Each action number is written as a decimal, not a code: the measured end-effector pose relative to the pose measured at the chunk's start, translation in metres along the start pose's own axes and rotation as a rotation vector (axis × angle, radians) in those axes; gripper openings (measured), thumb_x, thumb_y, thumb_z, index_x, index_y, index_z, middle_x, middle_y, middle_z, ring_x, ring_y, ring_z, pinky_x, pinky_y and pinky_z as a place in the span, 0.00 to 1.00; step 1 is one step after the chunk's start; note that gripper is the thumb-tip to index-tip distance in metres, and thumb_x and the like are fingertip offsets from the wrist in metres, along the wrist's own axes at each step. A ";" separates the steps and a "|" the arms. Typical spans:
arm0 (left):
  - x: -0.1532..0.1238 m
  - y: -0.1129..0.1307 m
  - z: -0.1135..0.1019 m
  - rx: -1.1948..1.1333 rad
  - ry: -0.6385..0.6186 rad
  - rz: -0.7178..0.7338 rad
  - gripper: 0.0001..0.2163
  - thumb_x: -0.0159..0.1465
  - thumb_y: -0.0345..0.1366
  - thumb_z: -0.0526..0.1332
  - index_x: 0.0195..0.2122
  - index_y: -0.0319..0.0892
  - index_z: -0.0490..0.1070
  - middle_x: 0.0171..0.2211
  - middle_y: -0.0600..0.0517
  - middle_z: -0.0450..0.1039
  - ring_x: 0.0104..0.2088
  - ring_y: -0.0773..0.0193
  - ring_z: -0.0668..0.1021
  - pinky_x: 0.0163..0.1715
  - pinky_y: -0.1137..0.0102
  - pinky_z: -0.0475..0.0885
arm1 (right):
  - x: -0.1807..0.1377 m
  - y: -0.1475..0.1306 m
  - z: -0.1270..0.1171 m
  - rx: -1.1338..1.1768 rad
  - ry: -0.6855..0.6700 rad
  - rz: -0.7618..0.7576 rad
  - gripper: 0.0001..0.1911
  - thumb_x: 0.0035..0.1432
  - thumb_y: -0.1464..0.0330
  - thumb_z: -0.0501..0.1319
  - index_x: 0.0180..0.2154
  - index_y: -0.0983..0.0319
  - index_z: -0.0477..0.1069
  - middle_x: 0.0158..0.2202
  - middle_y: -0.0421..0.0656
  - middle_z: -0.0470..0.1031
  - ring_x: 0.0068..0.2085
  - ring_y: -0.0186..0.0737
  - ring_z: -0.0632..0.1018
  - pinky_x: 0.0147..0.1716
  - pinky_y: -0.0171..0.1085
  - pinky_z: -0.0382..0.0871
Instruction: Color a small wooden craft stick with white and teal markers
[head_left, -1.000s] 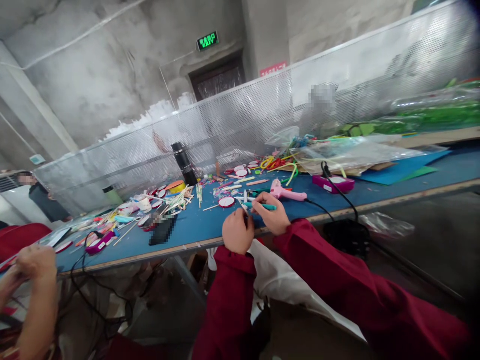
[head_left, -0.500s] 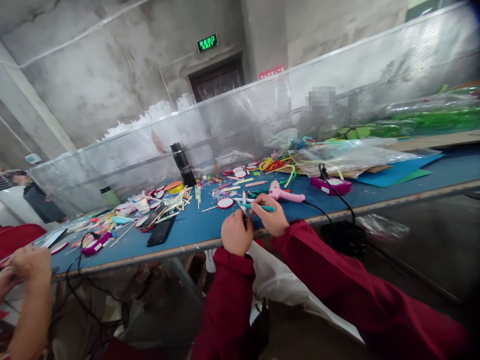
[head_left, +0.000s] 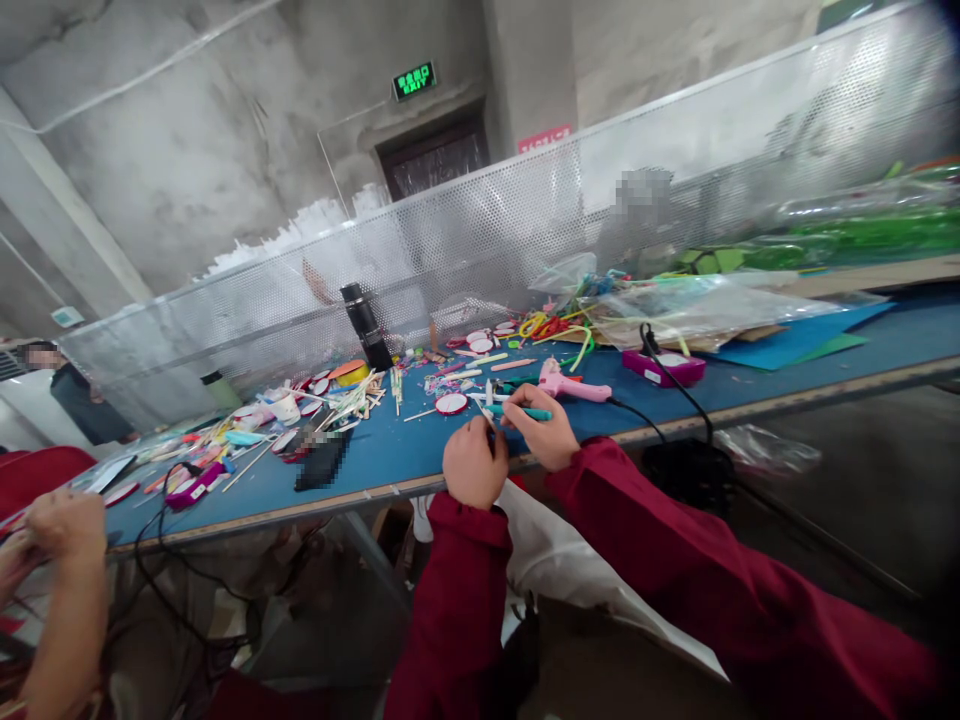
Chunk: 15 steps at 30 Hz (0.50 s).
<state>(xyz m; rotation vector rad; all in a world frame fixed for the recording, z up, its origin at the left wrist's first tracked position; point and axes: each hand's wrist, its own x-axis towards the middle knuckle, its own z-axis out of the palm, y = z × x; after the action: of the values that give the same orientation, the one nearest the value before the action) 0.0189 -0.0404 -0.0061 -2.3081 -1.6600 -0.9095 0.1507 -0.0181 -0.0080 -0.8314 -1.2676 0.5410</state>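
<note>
My left hand (head_left: 474,464) is closed at the near edge of the blue table (head_left: 405,455), pinching a thin pale stick that pokes up from the fingers. Right beside it my right hand (head_left: 541,434) is closed round a teal pen-like tool (head_left: 525,412) that points right. The two hands almost touch. A round red-and-white disc (head_left: 452,403) lies just beyond them, and a pink glue gun (head_left: 574,384) rests to their right.
Sticks, discs and coloured scraps litter the table's left and middle. A black flask (head_left: 366,326) stands at the back by the perforated metal screen (head_left: 525,220). A purple box (head_left: 667,366) with a black cable, plastic bags, a phone (head_left: 322,462), and a co-worker's hands (head_left: 52,540) at far left.
Both hands stay together at the table edge with only slight shifts. The view wobbles a little.
</note>
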 end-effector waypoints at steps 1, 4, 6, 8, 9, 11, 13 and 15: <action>0.000 0.000 0.000 0.002 0.003 0.000 0.07 0.70 0.40 0.55 0.40 0.44 0.68 0.37 0.49 0.77 0.42 0.58 0.78 0.39 0.66 0.66 | 0.000 0.000 0.000 0.000 0.001 -0.001 0.09 0.56 0.63 0.62 0.26 0.58 0.68 0.24 0.38 0.73 0.28 0.37 0.74 0.30 0.36 0.69; -0.001 0.000 0.001 0.001 0.017 0.002 0.07 0.70 0.40 0.55 0.40 0.44 0.68 0.37 0.48 0.77 0.42 0.58 0.78 0.39 0.66 0.66 | 0.000 0.001 0.000 -0.006 -0.003 0.004 0.09 0.56 0.62 0.62 0.26 0.58 0.68 0.24 0.38 0.73 0.28 0.37 0.74 0.30 0.36 0.70; -0.001 -0.001 0.002 -0.003 0.021 0.006 0.07 0.69 0.40 0.55 0.40 0.44 0.68 0.37 0.49 0.77 0.41 0.58 0.78 0.39 0.66 0.66 | 0.000 0.002 0.000 -0.011 -0.009 0.011 0.10 0.56 0.62 0.62 0.27 0.58 0.68 0.24 0.38 0.73 0.29 0.38 0.75 0.31 0.36 0.70; -0.001 -0.001 0.002 -0.001 0.024 0.007 0.07 0.69 0.40 0.55 0.39 0.44 0.68 0.37 0.49 0.77 0.41 0.58 0.78 0.39 0.66 0.66 | 0.000 0.003 -0.001 -0.012 -0.012 0.012 0.10 0.57 0.62 0.62 0.27 0.58 0.68 0.25 0.38 0.73 0.29 0.38 0.75 0.30 0.36 0.70; -0.001 0.000 0.002 0.001 0.027 0.006 0.07 0.69 0.40 0.55 0.39 0.44 0.68 0.36 0.49 0.77 0.41 0.58 0.78 0.38 0.66 0.66 | 0.000 0.003 -0.001 -0.010 -0.013 0.011 0.10 0.57 0.62 0.62 0.27 0.58 0.68 0.25 0.38 0.73 0.29 0.38 0.75 0.30 0.36 0.70; -0.001 0.000 0.002 0.003 0.030 0.003 0.07 0.69 0.40 0.55 0.39 0.44 0.68 0.36 0.48 0.77 0.41 0.58 0.78 0.39 0.66 0.66 | 0.000 0.003 -0.001 -0.003 -0.016 0.011 0.10 0.57 0.61 0.62 0.27 0.58 0.67 0.25 0.38 0.73 0.29 0.39 0.75 0.30 0.36 0.71; 0.000 0.000 0.002 0.001 0.024 0.003 0.07 0.69 0.40 0.55 0.39 0.44 0.68 0.36 0.48 0.77 0.41 0.58 0.78 0.39 0.67 0.66 | 0.000 0.002 -0.001 -0.003 -0.016 0.013 0.10 0.57 0.61 0.62 0.27 0.57 0.68 0.25 0.38 0.73 0.29 0.39 0.75 0.30 0.37 0.71; 0.000 0.000 0.002 0.001 0.016 0.003 0.07 0.69 0.40 0.55 0.39 0.44 0.68 0.36 0.48 0.77 0.41 0.58 0.78 0.39 0.67 0.66 | 0.000 0.003 -0.001 -0.012 -0.013 0.014 0.10 0.57 0.61 0.62 0.27 0.57 0.68 0.25 0.39 0.74 0.29 0.39 0.75 0.30 0.37 0.71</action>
<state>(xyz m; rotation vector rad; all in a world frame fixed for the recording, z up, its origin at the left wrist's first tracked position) 0.0196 -0.0392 -0.0080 -2.2966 -1.6496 -0.9238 0.1524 -0.0166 -0.0102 -0.8483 -1.2792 0.5511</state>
